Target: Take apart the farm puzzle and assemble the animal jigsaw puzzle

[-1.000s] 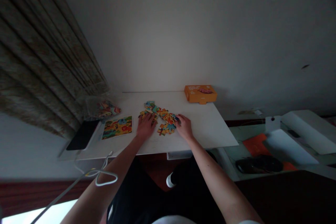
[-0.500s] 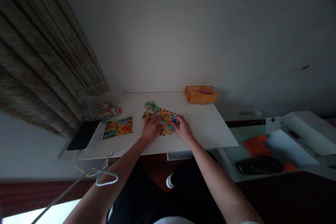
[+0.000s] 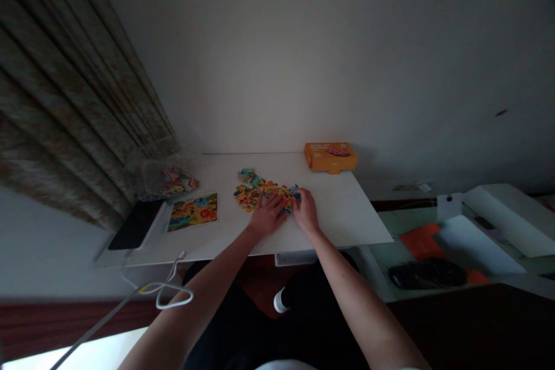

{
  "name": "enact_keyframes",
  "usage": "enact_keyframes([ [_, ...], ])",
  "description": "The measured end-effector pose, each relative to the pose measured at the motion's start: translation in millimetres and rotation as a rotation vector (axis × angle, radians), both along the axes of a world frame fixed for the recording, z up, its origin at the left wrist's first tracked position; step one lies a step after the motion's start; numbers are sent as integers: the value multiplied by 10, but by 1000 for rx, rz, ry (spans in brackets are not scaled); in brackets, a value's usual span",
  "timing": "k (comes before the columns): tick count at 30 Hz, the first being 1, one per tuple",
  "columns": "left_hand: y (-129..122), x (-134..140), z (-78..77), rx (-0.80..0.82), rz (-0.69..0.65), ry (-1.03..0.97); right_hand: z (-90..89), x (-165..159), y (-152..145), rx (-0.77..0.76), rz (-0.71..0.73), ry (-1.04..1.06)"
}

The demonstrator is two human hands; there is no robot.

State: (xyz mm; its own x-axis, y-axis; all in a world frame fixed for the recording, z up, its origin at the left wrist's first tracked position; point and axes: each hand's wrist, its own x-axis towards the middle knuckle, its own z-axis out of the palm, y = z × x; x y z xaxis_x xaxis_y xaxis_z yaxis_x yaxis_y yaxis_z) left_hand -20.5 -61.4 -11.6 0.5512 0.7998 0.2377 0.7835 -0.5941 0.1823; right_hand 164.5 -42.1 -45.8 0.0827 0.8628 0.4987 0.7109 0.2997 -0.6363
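Observation:
Many colourful jigsaw puzzle pieces point(image 3: 248, 195) lie in a loose pile on the white table point(image 3: 338, 217). My left hand point(image 3: 266, 217) rests flat over the near side of the pile with its fingers spread, hiding some pieces. At the pile's right edge, my right hand point(image 3: 306, 211) has its thumb and fingertips closed around a bluish puzzle piece point(image 3: 295, 189). Left of the pile lies a picture card point(image 3: 193, 211) with a bright printed scene.
An orange box point(image 3: 332, 158) stands at the table's back right. On the left are a clear plastic bag point(image 3: 176, 180) with more pieces and a dark tablet-like slab point(image 3: 137, 224). A white cable point(image 3: 176, 289) hangs near my left forearm. A glass-topped surface at right holds white boxes point(image 3: 477, 243).
My left hand has moved right and nearer to me across the pile. My right hand has shifted slightly right. The pieces between them are bunched differently, and more of the left pieces show.

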Motion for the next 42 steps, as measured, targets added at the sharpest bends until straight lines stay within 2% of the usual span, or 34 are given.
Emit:
enact_keyframes([
  [5, 43, 15, 17, 30, 133, 8, -14, 12, 11, -8, -13, -35],
  [14, 124, -159, 8, 25, 286, -10, -29, -4, 5, -37, 30, -116],
  [21, 120, -259, -23, 12, 308, -29, -61, -6, 5, -58, 25, -154],
  [26, 144, -306, 49, -11, 332, -64, -52, -23, 4, -66, 0, -172],
  [30, 224, -328, 101, -29, 318, -62, 35, -50, -38, -44, -25, -189],
  [34, 329, -335, 101, -62, 274, -50, 160, -65, -120, 5, 103, -258],
  [37, 373, -335, 102, -51, 277, -29, 206, -75, -151, -20, 161, -319],
  [42, 359, -354, 141, 8, 294, -12, 173, -99, -118, -119, 41, -349],
])
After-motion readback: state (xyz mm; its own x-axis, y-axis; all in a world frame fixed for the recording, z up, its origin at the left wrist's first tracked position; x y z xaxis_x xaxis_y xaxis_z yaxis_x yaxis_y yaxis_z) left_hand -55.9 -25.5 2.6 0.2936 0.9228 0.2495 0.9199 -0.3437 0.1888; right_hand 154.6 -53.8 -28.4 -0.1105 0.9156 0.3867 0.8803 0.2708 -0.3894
